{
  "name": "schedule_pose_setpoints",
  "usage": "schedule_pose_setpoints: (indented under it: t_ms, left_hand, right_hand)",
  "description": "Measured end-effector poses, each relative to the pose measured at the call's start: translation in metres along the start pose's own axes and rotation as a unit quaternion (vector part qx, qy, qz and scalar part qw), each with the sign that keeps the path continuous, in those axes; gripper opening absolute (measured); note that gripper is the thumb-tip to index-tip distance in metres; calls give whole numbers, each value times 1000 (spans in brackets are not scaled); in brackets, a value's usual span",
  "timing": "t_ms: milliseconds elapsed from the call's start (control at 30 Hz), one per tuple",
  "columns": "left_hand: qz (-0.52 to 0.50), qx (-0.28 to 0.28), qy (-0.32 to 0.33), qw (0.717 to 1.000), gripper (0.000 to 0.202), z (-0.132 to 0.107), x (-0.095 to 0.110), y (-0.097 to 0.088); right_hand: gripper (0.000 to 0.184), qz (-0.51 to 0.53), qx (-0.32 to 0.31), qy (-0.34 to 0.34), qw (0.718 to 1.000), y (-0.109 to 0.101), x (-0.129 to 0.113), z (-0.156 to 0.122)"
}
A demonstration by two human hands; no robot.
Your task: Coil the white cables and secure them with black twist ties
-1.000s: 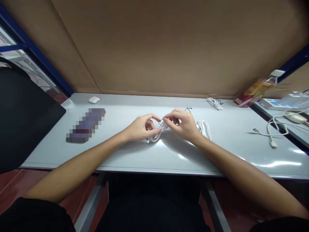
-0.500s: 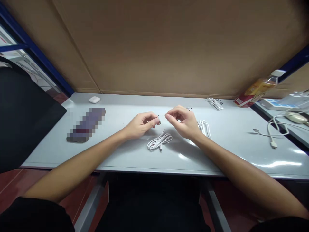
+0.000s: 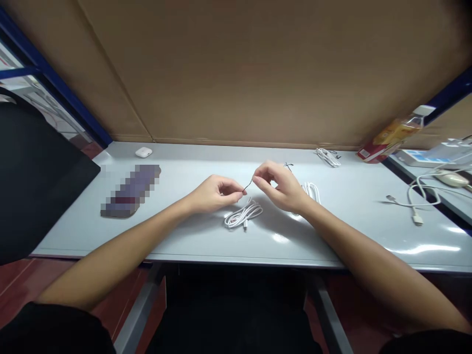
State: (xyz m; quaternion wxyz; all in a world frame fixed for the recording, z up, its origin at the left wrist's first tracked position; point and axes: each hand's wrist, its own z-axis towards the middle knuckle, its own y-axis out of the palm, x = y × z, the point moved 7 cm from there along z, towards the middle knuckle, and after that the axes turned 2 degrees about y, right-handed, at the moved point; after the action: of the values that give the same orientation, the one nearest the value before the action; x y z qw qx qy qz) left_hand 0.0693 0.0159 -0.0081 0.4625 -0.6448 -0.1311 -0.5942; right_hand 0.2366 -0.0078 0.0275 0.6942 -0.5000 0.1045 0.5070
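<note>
A thin black twist tie [image 3: 248, 185] is stretched between my two hands above the grey table [image 3: 184, 231]. My left hand [image 3: 216, 193] pinches its lower end and my right hand [image 3: 279, 186] pinches its upper end. Just below the hands a coiled white cable [image 3: 243, 215] lies loose on the table. A second coiled white cable [image 3: 311, 191] lies behind my right wrist, partly hidden by it.
A blurred dark flat object [image 3: 131, 191] and a small white earbud case [image 3: 143, 152] lie at the left. Another bundled cable [image 3: 327, 157], a black tie [image 3: 288, 166], a bottle [image 3: 393, 135] and a loose white cable [image 3: 415, 196] lie at the right. A cardboard wall [image 3: 239, 73] stands behind.
My hands let go of the coiled white cable, which now lies on the table, and lifted with the black tie between them. The tie has turned from level to slanted.
</note>
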Motion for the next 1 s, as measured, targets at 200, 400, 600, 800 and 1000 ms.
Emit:
schedule_pose_setpoints:
  t_ms: [200,400,600,800,1000]
  left_hand:
    - [71,-4,-38,997,18,0,-11,-3]
    - [118,16,-38,992,42,1,-15,-8]
    - [161,-96,29,982,43,-4,5,11]
    - [176,-148,59,971,54,-9,13,19]
    - [160,-134,79,975,35,-9,15,19]
  right_hand:
    - [11,-146,-62,-89,983,10,-9,-4]
    - [15,-201,78,-54,975,-35,15,6]
    - [20,-318,143,78,934,-81,68,10]
    - [18,-396,-12,187,899,-64,93,7]
    - [24,-276,-59,111,953,-32,46,4]
